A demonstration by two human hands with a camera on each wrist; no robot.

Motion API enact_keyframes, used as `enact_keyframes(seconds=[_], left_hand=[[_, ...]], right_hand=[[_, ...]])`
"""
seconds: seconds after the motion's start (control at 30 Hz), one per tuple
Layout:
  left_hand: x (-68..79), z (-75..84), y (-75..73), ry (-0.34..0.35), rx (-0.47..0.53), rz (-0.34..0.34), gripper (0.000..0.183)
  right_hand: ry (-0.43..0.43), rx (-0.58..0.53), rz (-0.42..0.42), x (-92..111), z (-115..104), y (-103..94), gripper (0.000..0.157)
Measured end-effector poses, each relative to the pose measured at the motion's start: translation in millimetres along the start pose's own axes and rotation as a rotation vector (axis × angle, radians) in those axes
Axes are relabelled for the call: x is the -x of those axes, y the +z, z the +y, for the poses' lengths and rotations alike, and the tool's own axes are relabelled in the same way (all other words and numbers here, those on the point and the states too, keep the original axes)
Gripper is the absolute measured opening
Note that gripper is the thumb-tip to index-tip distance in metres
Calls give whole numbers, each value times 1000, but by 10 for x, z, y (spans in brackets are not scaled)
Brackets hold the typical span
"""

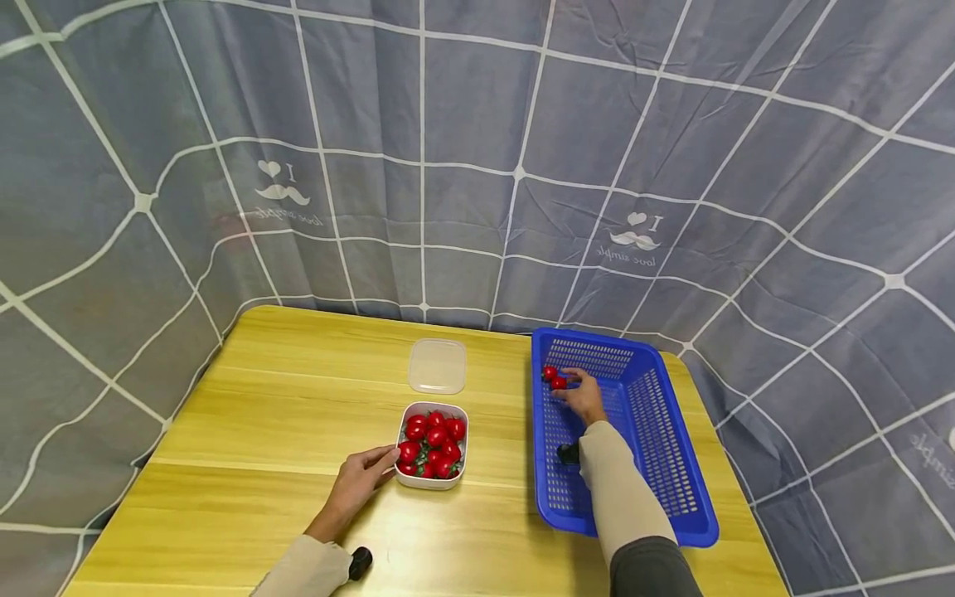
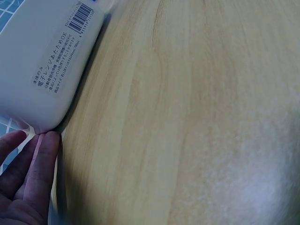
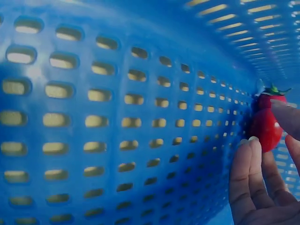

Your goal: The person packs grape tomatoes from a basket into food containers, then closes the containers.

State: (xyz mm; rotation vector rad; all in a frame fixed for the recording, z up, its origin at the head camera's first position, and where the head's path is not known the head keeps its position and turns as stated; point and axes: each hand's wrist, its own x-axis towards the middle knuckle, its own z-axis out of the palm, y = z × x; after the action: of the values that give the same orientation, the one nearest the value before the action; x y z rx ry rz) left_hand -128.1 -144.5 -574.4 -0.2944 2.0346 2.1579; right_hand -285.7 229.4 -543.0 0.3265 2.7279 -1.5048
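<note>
A blue perforated basket stands at the right of the table, with two small red tomatoes by its far left wall. My right hand reaches into it and pinches the nearer tomato between thumb and fingers; a green stem shows just behind. Left of the basket, a square white container holds several red tomatoes with green stems. My left hand rests its fingertips against the container's near left side. In the left wrist view, straight fingers touch the container's lower corner.
A translucent square lid lies on the wooden table behind the container. Grey checked curtains hang around the table's back and sides. The basket's tall walls surround my right hand.
</note>
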Motion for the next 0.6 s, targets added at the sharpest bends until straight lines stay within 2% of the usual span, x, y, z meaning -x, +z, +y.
enact_keyframes(seconds=[0.33, 0.6], left_hand=[[-1, -13, 7, 5, -6, -1, 40], [-14, -12, -1, 7, -32, 4, 42]], right_hand=[[-13, 40, 35, -24, 111, 59, 37], [-14, 137, 3, -39, 103, 88, 34]])
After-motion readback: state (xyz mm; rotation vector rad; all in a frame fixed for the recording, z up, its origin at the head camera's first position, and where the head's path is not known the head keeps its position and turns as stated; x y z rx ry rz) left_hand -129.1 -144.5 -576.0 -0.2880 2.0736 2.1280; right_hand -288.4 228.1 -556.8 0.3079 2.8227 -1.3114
